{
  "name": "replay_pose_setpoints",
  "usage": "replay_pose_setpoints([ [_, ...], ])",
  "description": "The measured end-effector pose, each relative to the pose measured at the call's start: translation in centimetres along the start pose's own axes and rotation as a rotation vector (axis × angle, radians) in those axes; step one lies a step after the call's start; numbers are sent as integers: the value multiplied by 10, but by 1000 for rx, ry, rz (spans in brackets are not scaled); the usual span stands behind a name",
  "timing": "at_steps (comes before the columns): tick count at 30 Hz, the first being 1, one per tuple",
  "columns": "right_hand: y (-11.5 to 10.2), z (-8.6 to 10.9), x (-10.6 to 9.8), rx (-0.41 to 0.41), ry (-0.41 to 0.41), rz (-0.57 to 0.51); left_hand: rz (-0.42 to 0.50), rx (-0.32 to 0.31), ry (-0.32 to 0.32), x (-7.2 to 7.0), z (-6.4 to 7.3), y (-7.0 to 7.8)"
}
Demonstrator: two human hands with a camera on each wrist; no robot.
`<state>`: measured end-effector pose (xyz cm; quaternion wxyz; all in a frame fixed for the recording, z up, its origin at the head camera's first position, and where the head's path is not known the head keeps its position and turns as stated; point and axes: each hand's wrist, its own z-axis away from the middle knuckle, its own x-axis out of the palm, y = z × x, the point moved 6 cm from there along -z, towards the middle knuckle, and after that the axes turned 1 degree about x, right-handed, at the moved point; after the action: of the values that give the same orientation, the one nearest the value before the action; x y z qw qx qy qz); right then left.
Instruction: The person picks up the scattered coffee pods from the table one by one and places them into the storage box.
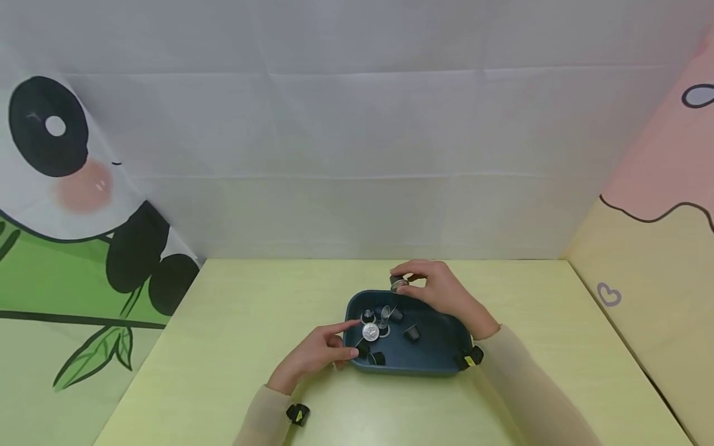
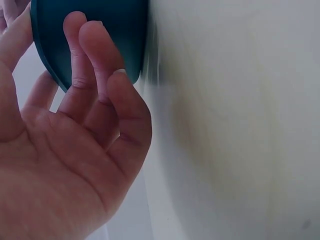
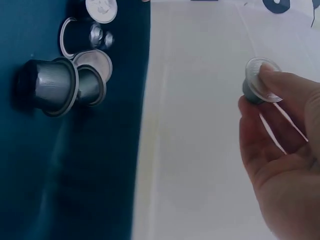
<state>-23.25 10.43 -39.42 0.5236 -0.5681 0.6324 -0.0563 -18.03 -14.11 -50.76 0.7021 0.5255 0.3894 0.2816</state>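
Observation:
My right hand (image 1: 440, 288) pinches a coffee capsule (image 1: 398, 284) between thumb and fingertips, just above the far rim of a dark blue tray (image 1: 435, 371). In the right wrist view, the thumb lies on the held capsule's (image 3: 254, 82) flat foil lid. My left hand (image 1: 318, 353) holds the tray's left end, thumb and index finger set apart on the rim. The left wrist view has its other fingers bent in front of the tray's outer wall (image 2: 127, 50). Several dark capsules (image 1: 411, 333) lie in the tray, mostly toward its left; one shows a silver lid (image 1: 370, 332).
The tray stands on a pale yellow table (image 1: 223, 310). Behind it rises a white cloth backdrop (image 1: 357, 155). Printed panels flank both sides, with a cartoon panda (image 1: 50, 124) at left and a pink and cream panel (image 1: 658, 179) at right.

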Motion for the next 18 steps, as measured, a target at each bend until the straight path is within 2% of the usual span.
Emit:
replay_pose_setpoints([
  [5,14,-1,7,49,25,-92,11,-1,-9,0,2,0],
  [13,27,-3,15,85,39,-124,10,2,-6,-1,2,0],
  [18,39,-2,27,112,-8,-186,8,11,-11,-1,1,1],
])
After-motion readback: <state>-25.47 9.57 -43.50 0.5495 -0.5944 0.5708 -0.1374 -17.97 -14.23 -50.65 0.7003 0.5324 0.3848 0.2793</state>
